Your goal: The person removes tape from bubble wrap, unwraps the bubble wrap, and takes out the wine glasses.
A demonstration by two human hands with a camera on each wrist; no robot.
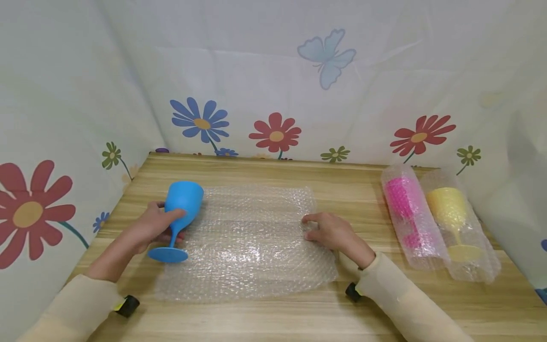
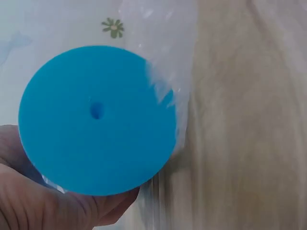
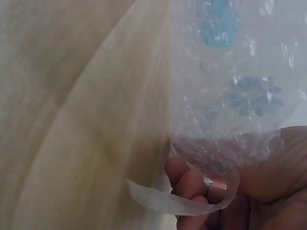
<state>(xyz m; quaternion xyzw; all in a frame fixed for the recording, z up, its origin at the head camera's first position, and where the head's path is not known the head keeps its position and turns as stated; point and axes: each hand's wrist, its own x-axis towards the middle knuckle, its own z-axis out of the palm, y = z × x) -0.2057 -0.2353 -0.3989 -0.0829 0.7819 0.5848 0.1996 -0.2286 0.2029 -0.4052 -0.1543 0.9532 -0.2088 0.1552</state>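
Observation:
A blue plastic goblet is in my left hand, whose thumb lies across the lower bowl while the other fingers go behind it. The cup leans slightly, its round foot toward me; in the left wrist view the underside of that foot hides most of the fingers. Under and beside it, a sheet of clear bubble wrap lies spread on the wooden table. My right hand pinches the sheet's right edge. In the right wrist view, the wrap's edge strip curls past my fingers.
To the right, a pink goblet and a yellow goblet lie side by side, each rolled in bubble wrap. Flower-printed white cloth closes off the table's back and sides. Bare wood shows along the front.

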